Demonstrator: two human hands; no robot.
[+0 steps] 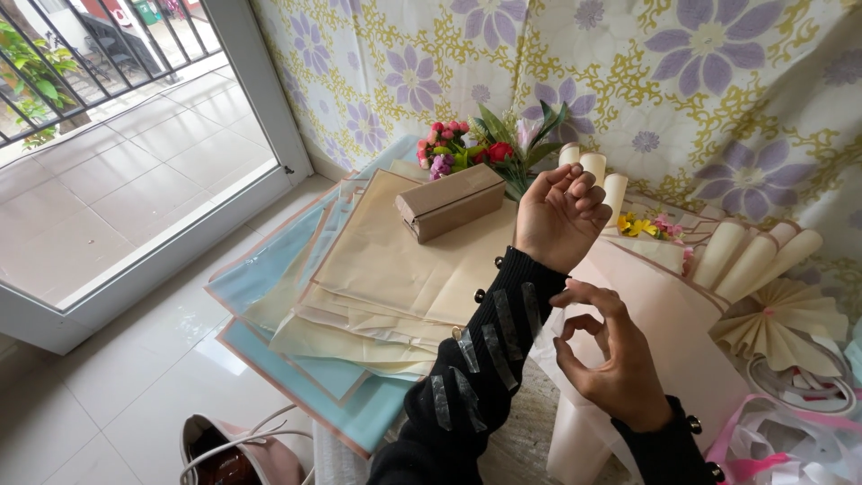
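Seen from the head camera, the left hand (564,217) is raised palm toward the viewer with its fingers loosely curled inward, gripping nothing, and its black sleeve (480,355) carries several short strips of clear tape (496,345) stuck along the forearm. The right hand (611,355) sits just beside that forearm, thumb and forefinger bent toward each other near the uppermost strips; whether a strip is pinched between them I cannot tell. Below both arms lies a pale pink wrapping sheet (669,323), partly rolled. Further back a spread stack of cream and light blue paper sheets (377,269) rests on the white tiled floor, with a brown cardboard box (449,202) on top of it. Behind the box is a small bunch of pink and red flowers (476,144) against a floral curtain (700,81). Rolled cream papers (750,251) and tangled ribbon (799,422) lie at the right, a handbag (238,454) at the lower left
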